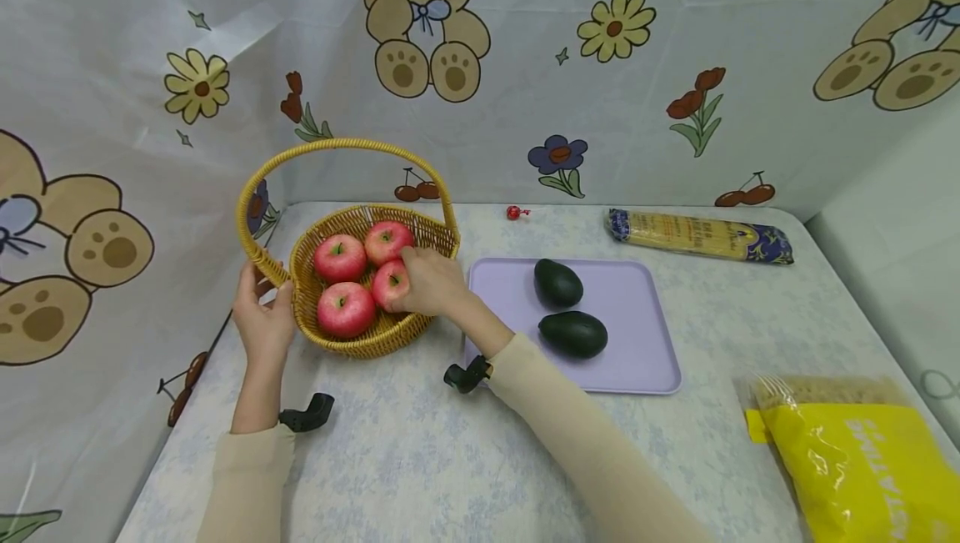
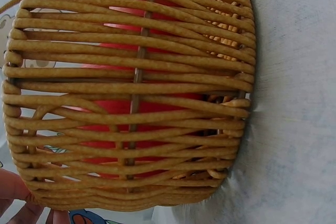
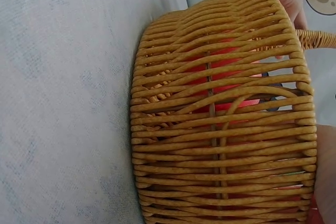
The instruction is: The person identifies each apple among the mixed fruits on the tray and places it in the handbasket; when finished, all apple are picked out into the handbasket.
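A yellow wicker basket (image 1: 372, 346) with a tall arched handle (image 1: 352, 143) stands at the left of the table. Several red apples lie in it. My left hand (image 1: 264, 318) grips the basket at the left foot of its handle, thumb on the near side and fingers behind. Reaching in over the right rim, my right hand (image 1: 435, 280) holds the right-hand apple (image 1: 388, 283), its fingertips hidden. Close by are a front apple (image 1: 346, 310), a left apple (image 1: 340, 258) and a back apple (image 1: 388, 241). Both wrist views show the basket's woven side (image 2: 173, 87), with red behind the gaps.
Right of the basket, a lilac tray (image 1: 637, 359) carries two dark green avocados (image 1: 573, 334). Behind it lies a long pack of noodles (image 1: 697, 236). A yellow bag of pasta (image 1: 862, 460) is at the front right. A small red object (image 1: 513, 213) sits near the back edge.
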A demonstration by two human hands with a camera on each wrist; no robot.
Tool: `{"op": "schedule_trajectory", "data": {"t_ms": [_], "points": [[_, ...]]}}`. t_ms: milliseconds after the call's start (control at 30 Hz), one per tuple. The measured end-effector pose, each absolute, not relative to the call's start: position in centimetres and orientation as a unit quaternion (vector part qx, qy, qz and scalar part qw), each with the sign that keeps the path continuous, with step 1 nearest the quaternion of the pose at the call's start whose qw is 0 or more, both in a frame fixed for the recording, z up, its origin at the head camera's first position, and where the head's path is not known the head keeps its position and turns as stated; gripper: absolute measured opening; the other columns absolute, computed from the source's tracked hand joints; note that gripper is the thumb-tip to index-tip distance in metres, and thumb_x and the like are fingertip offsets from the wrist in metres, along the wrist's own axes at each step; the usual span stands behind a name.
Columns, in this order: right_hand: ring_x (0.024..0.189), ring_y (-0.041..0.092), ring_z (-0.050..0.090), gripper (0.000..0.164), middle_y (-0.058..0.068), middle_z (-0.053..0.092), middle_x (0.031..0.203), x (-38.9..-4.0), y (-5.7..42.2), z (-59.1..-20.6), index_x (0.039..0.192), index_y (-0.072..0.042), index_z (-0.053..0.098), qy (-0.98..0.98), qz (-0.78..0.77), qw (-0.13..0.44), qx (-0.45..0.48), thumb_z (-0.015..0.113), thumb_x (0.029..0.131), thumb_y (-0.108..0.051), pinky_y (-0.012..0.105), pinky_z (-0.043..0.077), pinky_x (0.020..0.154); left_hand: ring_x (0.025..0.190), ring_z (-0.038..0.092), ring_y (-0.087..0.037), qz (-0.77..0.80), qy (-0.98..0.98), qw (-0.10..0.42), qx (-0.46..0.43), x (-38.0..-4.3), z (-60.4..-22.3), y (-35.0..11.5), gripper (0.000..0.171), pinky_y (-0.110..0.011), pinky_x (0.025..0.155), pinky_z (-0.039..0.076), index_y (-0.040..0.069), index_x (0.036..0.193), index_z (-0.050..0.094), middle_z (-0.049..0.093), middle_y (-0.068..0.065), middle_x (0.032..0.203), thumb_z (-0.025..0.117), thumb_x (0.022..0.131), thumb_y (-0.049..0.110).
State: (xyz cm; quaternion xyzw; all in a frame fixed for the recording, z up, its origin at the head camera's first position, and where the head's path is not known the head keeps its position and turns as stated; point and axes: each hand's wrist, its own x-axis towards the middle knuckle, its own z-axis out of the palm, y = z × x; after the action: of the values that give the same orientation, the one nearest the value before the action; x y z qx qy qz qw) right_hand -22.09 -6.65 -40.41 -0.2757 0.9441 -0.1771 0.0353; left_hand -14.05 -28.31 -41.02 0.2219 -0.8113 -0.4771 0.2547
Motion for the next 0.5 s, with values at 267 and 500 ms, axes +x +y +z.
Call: {"op": "schedule_trajectory", "data": {"t_ms": [267, 500], "points": [[0.129, 0.024, 0.050, 0.079, 0.011, 0.052, 0.140, -21.0, -5.1, -39.5, 0.140, -0.005, 0.048, 0.904, -0.301, 0.011, -0.303, 0.079, 0.078, -0.042, 0.040, 0.046, 0.104, 0.117, 0.053, -0.018, -0.481, -0.809, 0.261, 0.215, -13.9, -40.8, -28.4, 0.051, -0.025, 0.087, 0.046, 0.028, 0.145, 0.045, 0.055, -0.005, 0.134, 0.054, 0.099, 0.008], [0.133, 0.025, 0.047, 0.080, 0.011, 0.051, 0.142, -19.0, -1.6, -37.3, 0.140, -0.004, 0.047, 0.888, -0.325, -0.021, -0.326, 0.081, 0.078, -0.042, 0.040, 0.041, 0.109, 0.117, 0.054, -0.019, -0.474, -0.813, 0.257, 0.221, -13.8, -40.4, -28.7, 0.051, -0.024, 0.087, 0.047, 0.026, 0.145, 0.045, 0.055, -0.006, 0.134, 0.054, 0.098, 0.008]]}}
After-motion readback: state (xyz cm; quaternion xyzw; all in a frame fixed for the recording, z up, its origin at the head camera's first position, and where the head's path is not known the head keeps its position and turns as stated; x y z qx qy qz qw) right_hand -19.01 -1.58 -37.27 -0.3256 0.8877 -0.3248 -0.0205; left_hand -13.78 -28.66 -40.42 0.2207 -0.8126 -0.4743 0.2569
